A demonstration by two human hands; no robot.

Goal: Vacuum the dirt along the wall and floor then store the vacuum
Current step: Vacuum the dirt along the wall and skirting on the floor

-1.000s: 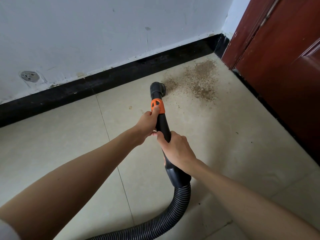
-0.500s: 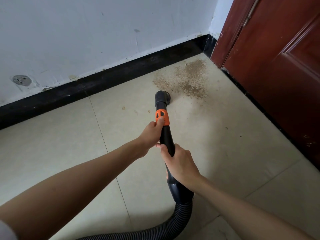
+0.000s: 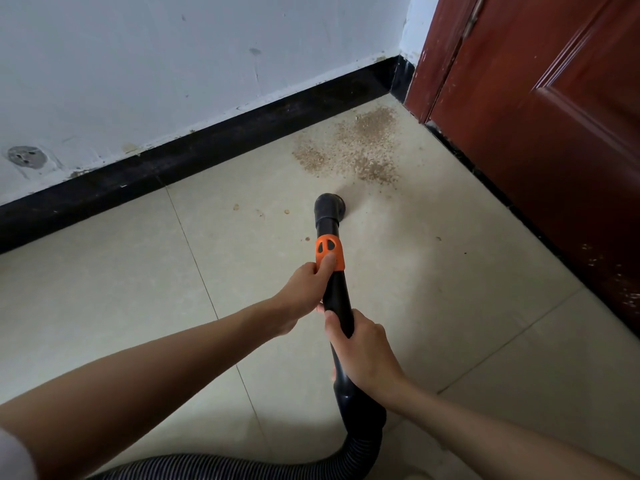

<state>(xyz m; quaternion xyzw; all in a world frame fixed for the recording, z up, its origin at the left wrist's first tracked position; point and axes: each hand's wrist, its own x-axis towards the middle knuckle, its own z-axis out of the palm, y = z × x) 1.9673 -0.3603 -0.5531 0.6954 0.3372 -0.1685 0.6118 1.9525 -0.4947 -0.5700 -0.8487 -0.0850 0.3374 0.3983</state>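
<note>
I hold a black vacuum wand (image 3: 337,299) with an orange collar (image 3: 330,252) in both hands. My left hand (image 3: 304,289) grips it just below the collar, thumb on the orange part. My right hand (image 3: 363,351) wraps the wand lower down, near the ribbed hose (image 3: 360,448). The round nozzle (image 3: 329,206) rests on the pale tiled floor, just short of a brown dirt patch (image 3: 356,147) in the corner. A few loose crumbs (image 3: 259,213) lie left of the nozzle.
A white wall (image 3: 173,64) with a black skirting board (image 3: 207,143) runs along the back. A dark red door (image 3: 554,116) closes the right side. The hose curves away along the bottom edge.
The nozzle has pulled back from the dirt patch toward me, leaving a cleaner strip of floor. Both hands kept their grip on the wand.
</note>
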